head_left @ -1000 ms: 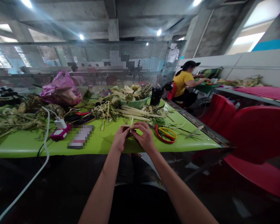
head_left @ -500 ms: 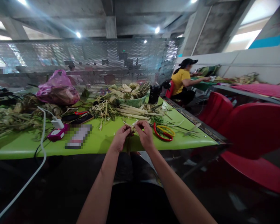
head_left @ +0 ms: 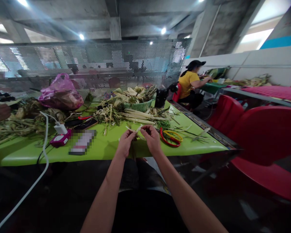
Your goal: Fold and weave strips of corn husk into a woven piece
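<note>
My left hand (head_left: 125,143) and my right hand (head_left: 151,139) are raised close together over the near edge of the green table (head_left: 104,147). Both pinch a thin pale leaf strip (head_left: 136,131) that runs between their fingertips. Red and yellow scissors (head_left: 170,137) lie on the table just right of my right hand. Behind my hands lies a pile of pale stalks and leaves (head_left: 133,116).
A pink plastic bag (head_left: 60,92), a heap of dry leaves (head_left: 16,121), a white charger with cable (head_left: 60,128) and a pink device (head_left: 60,139) sit at left. Red chairs (head_left: 259,139) stand at right. A person in yellow (head_left: 191,84) works at another table. A mesh screen backs the table.
My hands rose slightly and spread the strip apart. Another person's hand has appeared at the far left edge.
</note>
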Motion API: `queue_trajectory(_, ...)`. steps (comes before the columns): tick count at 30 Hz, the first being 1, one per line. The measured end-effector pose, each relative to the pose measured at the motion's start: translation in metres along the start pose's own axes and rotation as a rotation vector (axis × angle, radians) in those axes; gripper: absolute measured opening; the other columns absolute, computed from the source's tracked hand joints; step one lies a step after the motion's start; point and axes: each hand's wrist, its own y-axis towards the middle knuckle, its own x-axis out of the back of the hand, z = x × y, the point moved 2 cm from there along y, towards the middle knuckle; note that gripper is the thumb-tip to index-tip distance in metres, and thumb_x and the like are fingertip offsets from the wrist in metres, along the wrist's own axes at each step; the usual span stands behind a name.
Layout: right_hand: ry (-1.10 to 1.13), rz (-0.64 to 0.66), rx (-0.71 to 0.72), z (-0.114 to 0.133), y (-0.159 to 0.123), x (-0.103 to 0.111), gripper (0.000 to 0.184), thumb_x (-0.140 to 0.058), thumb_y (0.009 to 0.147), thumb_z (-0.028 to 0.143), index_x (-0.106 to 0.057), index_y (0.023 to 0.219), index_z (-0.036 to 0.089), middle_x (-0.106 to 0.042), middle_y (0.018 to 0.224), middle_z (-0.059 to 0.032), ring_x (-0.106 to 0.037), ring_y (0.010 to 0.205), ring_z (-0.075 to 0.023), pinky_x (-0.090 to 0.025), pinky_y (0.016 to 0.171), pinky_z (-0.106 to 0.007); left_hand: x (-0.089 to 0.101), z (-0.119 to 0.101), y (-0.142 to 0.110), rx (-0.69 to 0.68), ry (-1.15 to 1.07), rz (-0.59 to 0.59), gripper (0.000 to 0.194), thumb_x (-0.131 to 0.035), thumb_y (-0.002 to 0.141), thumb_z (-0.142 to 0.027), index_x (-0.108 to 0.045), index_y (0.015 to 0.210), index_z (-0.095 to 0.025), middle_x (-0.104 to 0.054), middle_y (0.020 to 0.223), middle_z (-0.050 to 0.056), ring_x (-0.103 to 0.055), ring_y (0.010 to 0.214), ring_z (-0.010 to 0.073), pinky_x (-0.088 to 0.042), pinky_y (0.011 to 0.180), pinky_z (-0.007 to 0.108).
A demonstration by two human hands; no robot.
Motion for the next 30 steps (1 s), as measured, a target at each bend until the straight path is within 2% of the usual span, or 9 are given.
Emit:
queue_trajectory(7,0.027,0.087,-0.057,0.002,0.001,-0.003,0.018,-0.069,0.071,0.037,-0.065,0.075,0.02,-0.06,0.07,-0.0009,-0.05,0.065,-0.0157,-0.04,0.06,-0.027,-0.001,0.0,0.001,-0.035,0.04,-0.012,0.022,-0.069,0.07,-0.034,-0.062,0.08,-0.016,-0.058,0.071,-0.002,-0.049,0.062,0.0087,-0.039,0.063,0.021)
queue_trajectory(13,0.124,0.027,-0.093,-0.002,0.002,0.0,0.018,-0.067,0.072,0.038,-0.061,0.074,0.021,-0.058,0.068,0.0013,-0.052,0.065,-0.0152,-0.043,0.063,-0.027,-0.007,-0.001,-0.001,-0.029,0.116,0.096,0.026,-0.072,0.067,-0.034,-0.064,0.082,-0.015,-0.063,0.077,0.002,-0.054,0.07,0.0126,-0.042,0.067,0.025)
queue_trajectory(19,0.217,-0.04,-0.129,-0.014,0.003,0.002,0.018,-0.067,0.071,0.035,-0.057,0.071,0.02,-0.054,0.066,0.003,-0.049,0.062,-0.0126,-0.041,0.064,-0.026,-0.006,0.005,0.002,-0.094,0.2,0.102,0.019,-0.073,0.064,-0.02,-0.063,0.079,-0.016,-0.061,0.075,0.0,-0.053,0.071,0.0116,-0.039,0.072,0.023)
queue_trajectory(21,0.241,-0.04,-0.139,-0.016,0.004,0.003,0.018,-0.067,0.07,0.035,-0.057,0.07,0.02,-0.053,0.066,0.0029,-0.048,0.061,-0.0123,-0.041,0.062,-0.026,-0.006,0.006,0.002,-0.097,0.221,0.106,0.018,-0.072,0.065,-0.02,-0.063,0.079,-0.016,-0.061,0.075,0.0,-0.052,0.07,0.0112,-0.039,0.07,0.022)
queue_trajectory(26,0.304,-0.066,-0.142,-0.014,0.009,0.005,0.017,-0.064,0.073,0.034,-0.055,0.075,0.02,-0.052,0.071,0.002,-0.048,0.064,-0.0118,-0.041,0.063,-0.025,-0.004,0.004,0.0,-0.055,0.259,0.128,0.03,-0.069,0.07,-0.028,-0.061,0.096,-0.016,-0.06,0.07,-0.001,-0.052,0.061,0.0111,-0.038,0.058,0.022)
queue_trajectory(30,0.334,-0.098,-0.138,-0.012,0.01,0.006,0.017,-0.062,0.074,0.034,-0.054,0.076,0.02,-0.052,0.072,0.0023,-0.047,0.064,-0.0115,-0.041,0.066,-0.025,-0.004,0.005,-0.001,-0.044,0.301,0.126,0.02,-0.064,0.074,-0.031,-0.063,0.086,-0.016,-0.055,0.059,-0.002,-0.044,0.049,0.0091,-0.033,0.049,0.022)
